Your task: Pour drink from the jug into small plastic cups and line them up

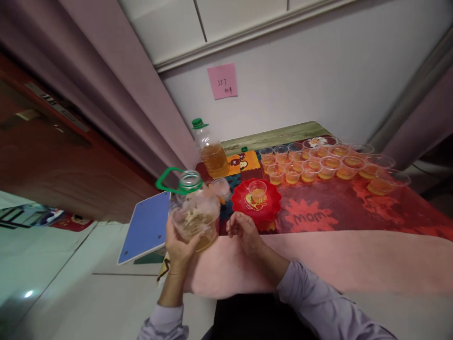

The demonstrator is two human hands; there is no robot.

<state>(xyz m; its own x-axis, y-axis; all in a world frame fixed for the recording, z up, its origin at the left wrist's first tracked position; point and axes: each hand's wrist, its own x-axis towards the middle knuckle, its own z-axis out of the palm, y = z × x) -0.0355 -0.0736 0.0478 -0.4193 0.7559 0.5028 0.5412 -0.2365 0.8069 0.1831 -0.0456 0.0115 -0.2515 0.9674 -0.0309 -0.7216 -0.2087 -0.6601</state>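
Note:
My left hand (179,248) grips a clear plastic bottle (195,212) with a green handle ring and an open neck; a little amber liquid sits in its bottom. My right hand (243,230) rests with curled fingers on the pink cloth at the table's near edge, holding nothing, just in front of a red scalloped plate (272,208). A small clear cup of amber liquid (257,191) stands on that plate. A second bottle (211,152) with a green cap, about half full of amber liquid, stands behind. An empty clear cup (222,187) is beside the held bottle.
Several small cups of amber liquid (327,165) stand in rows at the back right of the table (269,136), on a red patterned cloth (354,208). A blue board (146,226) leans off the table's left. A pink note (222,81) hangs on the wall.

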